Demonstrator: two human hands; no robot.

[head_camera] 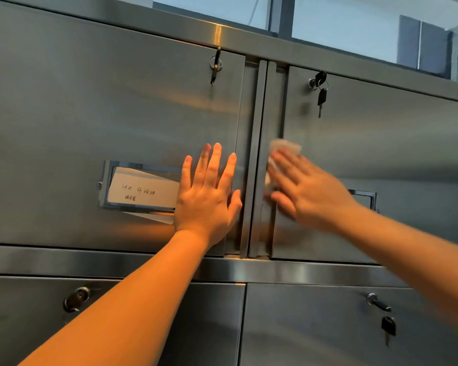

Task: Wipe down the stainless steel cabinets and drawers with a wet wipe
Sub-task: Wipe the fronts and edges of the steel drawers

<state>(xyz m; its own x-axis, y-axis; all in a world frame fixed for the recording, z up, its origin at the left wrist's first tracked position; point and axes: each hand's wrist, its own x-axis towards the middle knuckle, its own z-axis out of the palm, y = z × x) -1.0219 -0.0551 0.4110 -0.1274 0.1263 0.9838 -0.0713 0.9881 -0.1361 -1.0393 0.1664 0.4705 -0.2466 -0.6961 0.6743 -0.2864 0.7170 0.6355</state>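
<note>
The wet wipe (282, 154) sits right of the frame's centre, flattened against the inner edge of the right cabinet door (394, 159) under the right hand (310, 191) — fingers straight and together, pressing rather than pinching, probably to keep the cloth in full contact. The left hand (209, 191), fingers spread flat, rests on the left cabinet door (90, 101) beside its label holder (140, 186), likely as a brace. 2 keys (321, 93) hang above.

Handwritten paper label (146, 191), held in metal frame (109, 165). Keys (321, 95) hung from lock; second bunch (388, 327) lower right. Window glass (354, 25) seen above.
</note>
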